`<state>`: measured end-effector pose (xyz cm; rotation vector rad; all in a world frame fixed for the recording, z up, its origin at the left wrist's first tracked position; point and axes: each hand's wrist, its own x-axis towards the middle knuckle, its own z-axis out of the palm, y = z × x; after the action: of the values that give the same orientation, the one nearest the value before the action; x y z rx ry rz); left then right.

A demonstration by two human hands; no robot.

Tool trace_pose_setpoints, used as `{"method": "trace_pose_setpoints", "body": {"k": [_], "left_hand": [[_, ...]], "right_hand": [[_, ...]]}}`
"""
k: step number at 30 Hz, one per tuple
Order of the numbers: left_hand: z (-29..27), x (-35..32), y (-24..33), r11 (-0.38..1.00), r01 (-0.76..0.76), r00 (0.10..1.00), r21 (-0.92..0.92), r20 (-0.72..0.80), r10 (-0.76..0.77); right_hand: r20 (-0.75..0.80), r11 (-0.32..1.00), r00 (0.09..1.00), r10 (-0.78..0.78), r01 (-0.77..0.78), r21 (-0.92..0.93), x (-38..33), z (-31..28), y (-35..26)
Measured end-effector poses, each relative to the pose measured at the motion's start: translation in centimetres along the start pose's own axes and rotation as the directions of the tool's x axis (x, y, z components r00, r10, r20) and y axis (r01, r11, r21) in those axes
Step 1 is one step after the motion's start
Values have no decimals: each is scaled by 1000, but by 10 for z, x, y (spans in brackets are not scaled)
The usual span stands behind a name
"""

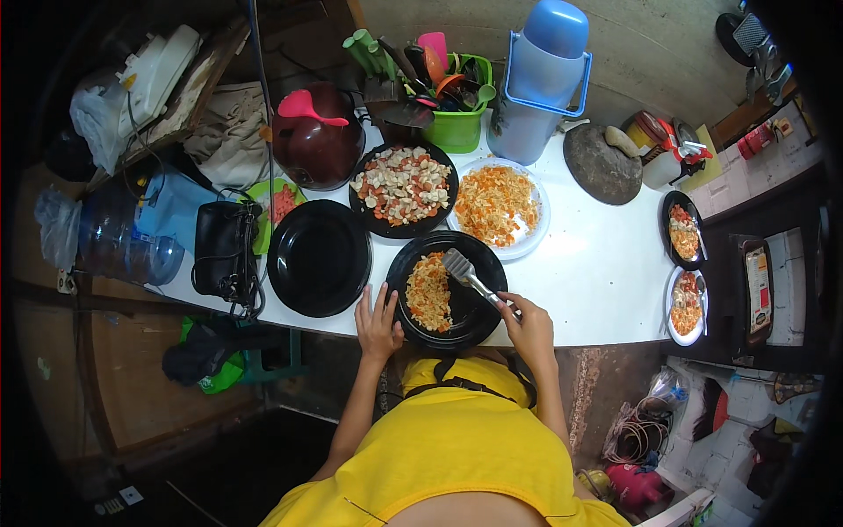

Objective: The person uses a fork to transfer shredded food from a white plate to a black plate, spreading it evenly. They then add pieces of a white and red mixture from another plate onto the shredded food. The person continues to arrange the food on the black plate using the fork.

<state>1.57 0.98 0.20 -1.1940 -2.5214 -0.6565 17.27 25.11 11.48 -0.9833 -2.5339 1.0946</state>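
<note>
In front of me a black plate (479, 321) holds a mound of orange and pale shredded food (428, 294) on its left half. My right hand (529, 332) is closed round the handle of a metal serving utensil with a slotted head (458, 265), which rests over the plate beside the food. My left hand (378, 327) lies at the plate's left rim, its fingers stretched and apart. Behind are a black plate of diced pink and white food (404, 191) and a white plate (538, 230) heaped with orange and pale shreds. A bare black plate (319, 259) sits to the left.
Two filled plates with spoons, one black (684, 230) and one white (686, 306), stand at the table's right end. A blue jug (540, 88), green utensil basket (461, 127), dark red rice cooker (318, 145) and dark stone (601, 167) line the back. A black bag (222, 250) lies left.
</note>
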Motion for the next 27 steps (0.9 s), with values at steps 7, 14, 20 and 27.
{"method": "trace_pose_setpoints", "body": {"k": [7, 14, 20, 27], "left_hand": [[3, -5, -2, 992, -30, 999, 124, -14, 32], [3, -3, -1, 993, -27, 997, 113, -69, 35], [3, -5, -3, 993, -31, 998, 110, -52, 36], [2, -2, -1, 996, -29, 998, 82, -53, 34]], "right_hand": [[52, 999, 998, 31, -30, -13, 2, -6, -10], [69, 997, 995, 66, -62, -53, -2, -7, -1], [71, 995, 994, 82, -77, -65, -4, -10, -3], [67, 998, 996, 50, -47, -50, -5, -6, -1]]}}
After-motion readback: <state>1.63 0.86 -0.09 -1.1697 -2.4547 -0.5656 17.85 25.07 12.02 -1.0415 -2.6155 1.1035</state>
